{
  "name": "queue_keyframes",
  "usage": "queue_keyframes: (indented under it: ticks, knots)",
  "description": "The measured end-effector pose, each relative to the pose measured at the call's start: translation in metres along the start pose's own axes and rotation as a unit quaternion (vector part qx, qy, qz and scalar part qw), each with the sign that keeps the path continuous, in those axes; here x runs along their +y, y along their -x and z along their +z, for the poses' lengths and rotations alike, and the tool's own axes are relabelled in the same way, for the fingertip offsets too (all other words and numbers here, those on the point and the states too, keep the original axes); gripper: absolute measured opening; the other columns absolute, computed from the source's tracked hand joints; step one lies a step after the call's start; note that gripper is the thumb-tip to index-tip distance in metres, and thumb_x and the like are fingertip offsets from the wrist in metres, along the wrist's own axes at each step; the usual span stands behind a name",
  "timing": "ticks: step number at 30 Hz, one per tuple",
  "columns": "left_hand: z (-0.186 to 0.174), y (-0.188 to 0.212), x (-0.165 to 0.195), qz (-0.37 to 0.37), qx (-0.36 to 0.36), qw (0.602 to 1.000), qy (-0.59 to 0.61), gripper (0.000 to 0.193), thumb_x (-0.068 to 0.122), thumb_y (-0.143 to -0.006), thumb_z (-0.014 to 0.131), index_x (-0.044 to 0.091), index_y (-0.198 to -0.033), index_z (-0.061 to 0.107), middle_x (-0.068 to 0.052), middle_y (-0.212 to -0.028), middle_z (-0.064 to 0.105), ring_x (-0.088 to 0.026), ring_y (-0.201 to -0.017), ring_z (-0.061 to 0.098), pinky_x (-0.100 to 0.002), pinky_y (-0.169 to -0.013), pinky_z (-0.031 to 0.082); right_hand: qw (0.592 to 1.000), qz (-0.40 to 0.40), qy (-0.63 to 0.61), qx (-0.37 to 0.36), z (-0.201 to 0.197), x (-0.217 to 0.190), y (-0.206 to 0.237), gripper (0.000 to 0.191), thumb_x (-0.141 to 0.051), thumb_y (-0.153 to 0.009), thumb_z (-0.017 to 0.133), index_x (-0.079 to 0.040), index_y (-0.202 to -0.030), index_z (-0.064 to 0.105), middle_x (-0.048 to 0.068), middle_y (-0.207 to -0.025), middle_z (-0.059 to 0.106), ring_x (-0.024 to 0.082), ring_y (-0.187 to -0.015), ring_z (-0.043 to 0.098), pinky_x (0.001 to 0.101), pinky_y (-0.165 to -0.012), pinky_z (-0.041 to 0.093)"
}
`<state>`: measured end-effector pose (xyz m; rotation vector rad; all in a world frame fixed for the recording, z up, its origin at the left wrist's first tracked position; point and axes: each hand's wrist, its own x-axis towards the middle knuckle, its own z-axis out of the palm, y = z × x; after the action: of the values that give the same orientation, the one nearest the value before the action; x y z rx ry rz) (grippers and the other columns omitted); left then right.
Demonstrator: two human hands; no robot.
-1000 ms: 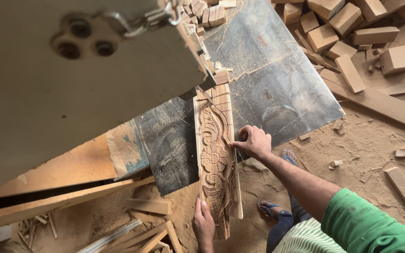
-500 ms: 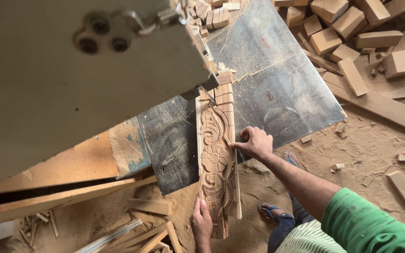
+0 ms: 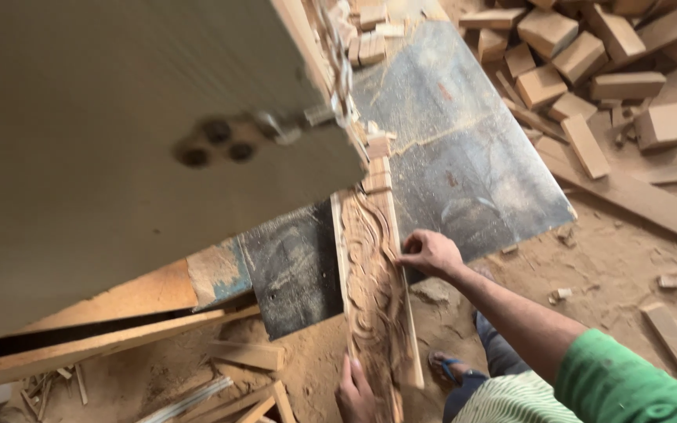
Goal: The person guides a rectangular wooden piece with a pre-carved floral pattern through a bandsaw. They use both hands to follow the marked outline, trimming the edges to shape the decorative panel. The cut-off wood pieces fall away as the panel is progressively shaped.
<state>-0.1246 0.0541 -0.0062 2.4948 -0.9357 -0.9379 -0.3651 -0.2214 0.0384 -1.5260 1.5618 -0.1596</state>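
Wooden carved panel (image 3: 374, 290) lies lengthwise on the metal worktop (image 3: 464, 157); right hand (image 3: 429, 252) fingers grip its edge, left hand (image 3: 356, 392) grasps the near end, apparently steadying it at the saw housing (image 3: 135, 133).

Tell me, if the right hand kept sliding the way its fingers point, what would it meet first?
The right hand points left, fingertips already at the edge of the carved wooden board. It would press straight into that board; depth is hard to judge.

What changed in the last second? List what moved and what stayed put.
Little changed. The camera view shifted, so the pale machine housing looms larger. The right hand stays on the right edge of the carved wooden board, and the left hand stays at its near end. The board still lies on the metal table. Nothing was released.
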Motion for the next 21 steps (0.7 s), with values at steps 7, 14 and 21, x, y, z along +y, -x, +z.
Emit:
queue_keyframes:
  ticks: [7, 14, 21]
  knots:
    - [0.063, 0.032, -0.016, 0.113, 0.188, 0.973, 0.072, 0.055, 0.045, -0.103, 0.054, 0.001, -0.135, 0.063, -0.02, -0.113, 0.079, -0.024, -0.1, 0.081, -0.032, -0.089, 0.066, 0.996, -0.048, -0.036, -0.072, -0.002, 0.026, -0.011, 0.049, -0.043, -0.077, 0.086, -0.015, -0.114, 0.071, 0.002, -0.102, 0.077, 0.014, -0.089, 0.074, 0.0308, -0.084, 0.063]
    - [0.045, 0.027, 0.018, 0.103, 0.049, 0.979, 0.167, 0.117, 0.064, -0.074, 0.077, 0.004, -0.16, 0.024, -0.027, -0.154, 0.045, -0.038, -0.138, 0.051, -0.047, -0.111, 0.045, 0.996, -0.021, -0.066, -0.055, -0.012, 0.017, -0.011, 0.047, -0.041, -0.077, 0.086, -0.015, -0.113, 0.071, 0.003, -0.1, 0.08, 0.015, -0.089, 0.077, 0.0316, -0.086, 0.063]
    - [0.0, 0.045, 0.112, 0.009, -0.031, 0.982, 0.188, 0.145, 0.087, -0.054, 0.075, 0.025, -0.168, 0.01, -0.015, -0.148, 0.055, -0.033, -0.137, 0.059, -0.05, -0.119, 0.045, 0.997, -0.008, -0.042, -0.061, -0.007, 0.012, -0.019, 0.048, -0.044, -0.079, 0.084, -0.015, -0.114, 0.072, 0.004, -0.103, 0.079, 0.016, -0.093, 0.077, 0.0319, -0.088, 0.063]
